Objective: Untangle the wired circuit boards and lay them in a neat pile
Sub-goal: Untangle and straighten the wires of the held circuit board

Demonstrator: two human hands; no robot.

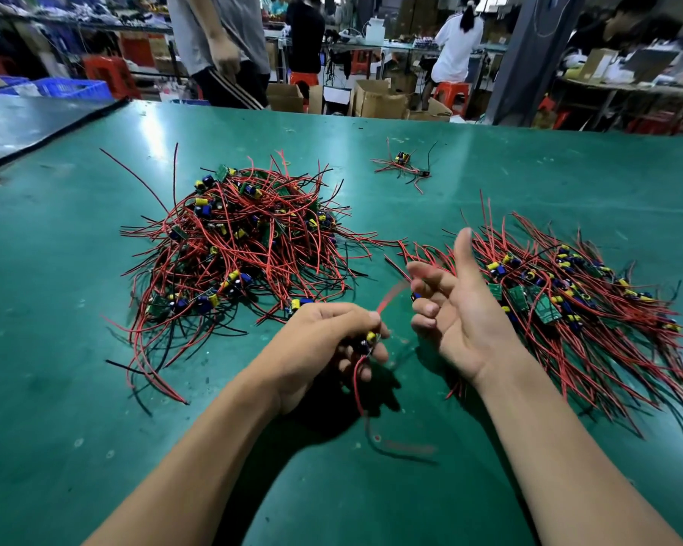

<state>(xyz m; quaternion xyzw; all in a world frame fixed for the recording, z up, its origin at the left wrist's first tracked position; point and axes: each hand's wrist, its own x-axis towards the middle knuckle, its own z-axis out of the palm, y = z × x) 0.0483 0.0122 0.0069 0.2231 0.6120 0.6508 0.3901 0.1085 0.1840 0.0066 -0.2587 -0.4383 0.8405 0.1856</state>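
Forearms fill the bottom of the head view, both bare. Up front, the left hand (332, 340) is curled round one wired board (371, 337). Its yellow capacitor shows at the fingertips. One red lead hangs below the fist and another, blurred, runs up toward the right hand (464, 309). That hand is palm-up, thumb raised, fingers half curled. The blurred lead reaches its fingertips, but I can't tell if it's pinched or just touching.

Progress, my read: roughly midway.
- The tangled heap (245, 246) lies beyond the left hand. It's big, wires cross every way and boards are buried in it.
- The sorted pile (568, 297) lies just behind the right hand, boards bunched along the middle and leads fanned roughly parallel. It looks comparable in bulk to the heap; exact count not readable.
- The stray cluster (405, 165) sits farther back, well apart from both, not sorted.
- Left to do: free the board in hand, lay it on the sorted pile, then work down the heap and the stray cluster.

Surface: green table mat (75, 427), scuffed, with glare toward the far edge. A dark panel (24, 124) sits at the far left corner.

Room: workshop.
- A person in a grey top (221, 41) stands at the table's far edge.
- A person in white (456, 49) sits at a bench, back turned.
- Red stools (111, 74), blue crates (72, 89) and cardboard boxes (379, 99) are on the floor.
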